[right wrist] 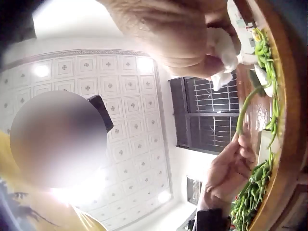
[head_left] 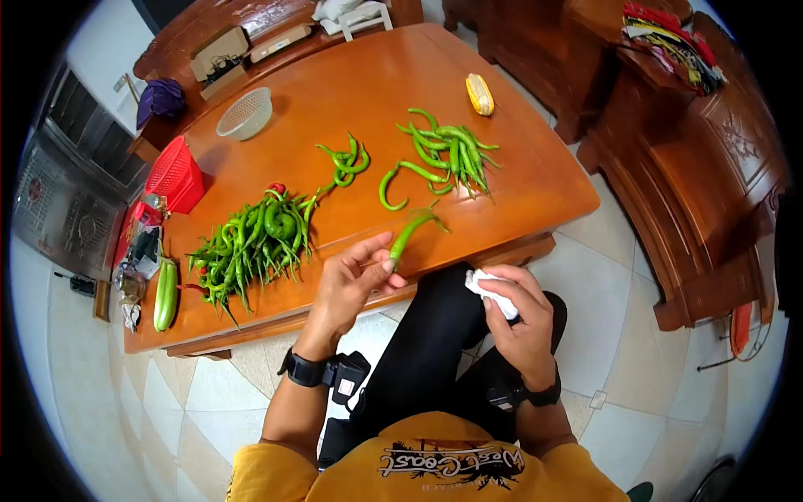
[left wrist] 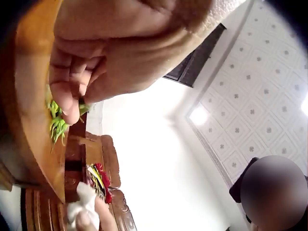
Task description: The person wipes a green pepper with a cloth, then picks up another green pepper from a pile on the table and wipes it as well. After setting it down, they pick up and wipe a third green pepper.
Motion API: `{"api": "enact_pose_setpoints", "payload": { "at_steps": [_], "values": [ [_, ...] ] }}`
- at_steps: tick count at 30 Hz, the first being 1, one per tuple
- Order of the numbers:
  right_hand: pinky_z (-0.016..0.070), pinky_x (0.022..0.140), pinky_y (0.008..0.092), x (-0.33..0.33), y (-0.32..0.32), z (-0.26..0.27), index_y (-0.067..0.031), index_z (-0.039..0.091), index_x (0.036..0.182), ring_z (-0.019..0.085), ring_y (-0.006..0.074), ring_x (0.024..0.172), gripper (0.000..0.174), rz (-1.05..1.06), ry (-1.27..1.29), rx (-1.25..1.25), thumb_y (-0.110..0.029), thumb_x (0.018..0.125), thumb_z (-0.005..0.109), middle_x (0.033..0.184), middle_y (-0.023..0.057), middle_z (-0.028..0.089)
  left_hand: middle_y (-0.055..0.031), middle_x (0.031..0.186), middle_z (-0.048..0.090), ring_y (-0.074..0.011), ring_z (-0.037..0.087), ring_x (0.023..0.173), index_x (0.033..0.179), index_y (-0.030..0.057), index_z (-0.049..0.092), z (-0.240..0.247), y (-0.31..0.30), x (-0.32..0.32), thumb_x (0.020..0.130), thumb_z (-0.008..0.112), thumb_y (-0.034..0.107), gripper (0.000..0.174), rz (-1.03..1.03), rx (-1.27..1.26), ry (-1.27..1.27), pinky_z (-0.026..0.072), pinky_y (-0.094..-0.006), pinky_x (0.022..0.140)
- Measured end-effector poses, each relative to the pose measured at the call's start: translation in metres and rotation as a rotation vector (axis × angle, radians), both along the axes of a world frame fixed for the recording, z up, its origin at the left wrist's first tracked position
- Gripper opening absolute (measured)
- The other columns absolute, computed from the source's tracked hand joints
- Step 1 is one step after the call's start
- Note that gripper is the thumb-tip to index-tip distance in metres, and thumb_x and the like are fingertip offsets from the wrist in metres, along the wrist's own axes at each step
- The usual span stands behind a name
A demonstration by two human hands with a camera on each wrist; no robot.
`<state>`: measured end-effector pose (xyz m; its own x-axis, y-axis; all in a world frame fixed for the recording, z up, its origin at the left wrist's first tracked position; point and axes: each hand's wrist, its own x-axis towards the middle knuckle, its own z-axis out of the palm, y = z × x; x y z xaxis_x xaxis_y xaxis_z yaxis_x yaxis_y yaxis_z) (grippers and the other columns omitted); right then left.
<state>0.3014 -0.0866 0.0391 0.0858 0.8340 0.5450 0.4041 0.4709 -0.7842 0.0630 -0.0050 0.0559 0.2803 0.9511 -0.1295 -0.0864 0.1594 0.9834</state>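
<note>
A green pepper [head_left: 405, 238] is pinched between thumb and fingers of the left hand [head_left: 355, 280], its stem end pointing up and right over the table's near edge. The right hand [head_left: 520, 322] grips a crumpled white cloth or tissue [head_left: 493, 294] above the lap, apart from the pepper. In the right wrist view the pepper [right wrist: 244, 109] stands up from the left hand [right wrist: 230, 168], below the white tissue [right wrist: 222, 53]. The left wrist view shows the left hand [left wrist: 110, 53] largely hiding its pepper, with the tissue [left wrist: 85, 204] lower down.
On the table [head_left: 335, 100] lie a large pepper heap [head_left: 251, 243], a small group [head_left: 345, 163], another pile [head_left: 456, 155] and a corn cob [head_left: 480, 94]. A red basket [head_left: 177, 177], pale basket [head_left: 246, 115] and long green vegetable [head_left: 166, 294] are at the left.
</note>
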Motion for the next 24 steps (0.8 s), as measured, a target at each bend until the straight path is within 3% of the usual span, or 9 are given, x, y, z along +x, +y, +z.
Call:
{"api": "enact_pose_setpoints", "payload": {
  "at_steps": [4, 10, 16, 17, 19, 23, 24],
  "values": [
    [0.0514, 0.087, 0.0334, -0.02, 0.005, 0.001, -0.0009, 0.068, 0.105, 0.065, 0.0286, 0.1, 0.028, 0.069, -0.006, 0.014, 0.009, 0.079, 0.065, 0.112, 0.0144, 0.064, -0.0088, 0.104, 0.065, -0.0184, 0.069, 0.081, 0.135, -0.0049, 0.051, -0.024, -0.009, 0.004, 0.094, 0.064, 0.006, 0.044, 0.022, -0.064, -0.079, 0.0558, -0.0266, 0.068],
    [0.0521, 0.085, 0.0364, -0.051, 0.016, -0.012, -0.0022, 0.068, 0.106, 0.063, 0.0307, 0.1, 0.026, 0.207, 0.031, -0.007, 0.006, 0.082, 0.065, 0.113, 0.014, 0.062, -0.0101, 0.104, 0.067, -0.0158, 0.067, 0.083, 0.13, -0.0054, 0.055, -0.037, -0.026, 0.012, 0.097, 0.057, 0.003, 0.034, -0.158, -0.128, -0.116, 0.0541, -0.0245, 0.071],
    [0.051, 0.088, 0.0377, -0.042, 0.052, -0.034, -0.0018, 0.067, 0.107, 0.062, 0.033, 0.102, 0.027, 0.122, -0.048, 0.009, 0.007, 0.081, 0.062, 0.112, 0.0157, 0.062, -0.0074, 0.103, 0.065, -0.014, 0.066, 0.079, 0.128, -0.0038, 0.056, -0.04, -0.039, 0.015, 0.097, 0.057, 0.003, 0.032, -0.248, -0.136, -0.051, 0.0532, -0.0245, 0.07],
    [0.051, 0.088, 0.0378, -0.039, 0.058, -0.037, -0.0019, 0.067, 0.107, 0.062, 0.0332, 0.102, 0.028, 0.092, -0.068, -0.01, 0.007, 0.081, 0.062, 0.112, 0.0159, 0.062, -0.0045, 0.096, 0.062, -0.0136, 0.065, 0.079, 0.124, -0.0038, 0.058, -0.035, -0.041, 0.017, 0.097, 0.061, 0.009, 0.03, -0.229, -0.145, -0.047, 0.0543, -0.0252, 0.071],
    [0.0512, 0.088, 0.0376, -0.035, 0.06, -0.035, -0.0019, 0.067, 0.107, 0.063, 0.0327, 0.102, 0.028, 0.058, -0.088, -0.042, 0.008, 0.081, 0.061, 0.112, 0.0164, 0.062, -0.0056, 0.098, 0.063, -0.0136, 0.065, 0.079, 0.125, -0.0036, 0.057, -0.037, -0.041, 0.016, 0.097, 0.061, 0.009, 0.031, -0.21, -0.165, -0.054, 0.0544, -0.0255, 0.072],
    [0.0519, 0.086, 0.0372, -0.044, 0.037, -0.02, -0.0008, 0.068, 0.105, 0.064, 0.0315, 0.099, 0.026, 0.375, -0.029, -0.059, 0.007, 0.081, 0.061, 0.111, 0.0158, 0.063, -0.0069, 0.1, 0.065, -0.0135, 0.066, 0.079, 0.128, -0.0028, 0.057, -0.043, -0.039, 0.014, 0.097, 0.055, 0.001, 0.031, -0.198, -0.177, -0.073, 0.0535, -0.0249, 0.071],
    [0.052, 0.086, 0.037, -0.044, 0.034, -0.018, -0.0001, 0.068, 0.104, 0.063, 0.0313, 0.1, 0.025, 0.365, -0.012, -0.122, 0.008, 0.081, 0.061, 0.111, 0.0147, 0.063, -0.0068, 0.1, 0.065, -0.0134, 0.065, 0.079, 0.126, -0.0028, 0.057, -0.043, -0.039, 0.014, 0.097, 0.055, 0.001, 0.03, -0.2, -0.152, -0.071, 0.0534, -0.025, 0.071]
  ]
}}
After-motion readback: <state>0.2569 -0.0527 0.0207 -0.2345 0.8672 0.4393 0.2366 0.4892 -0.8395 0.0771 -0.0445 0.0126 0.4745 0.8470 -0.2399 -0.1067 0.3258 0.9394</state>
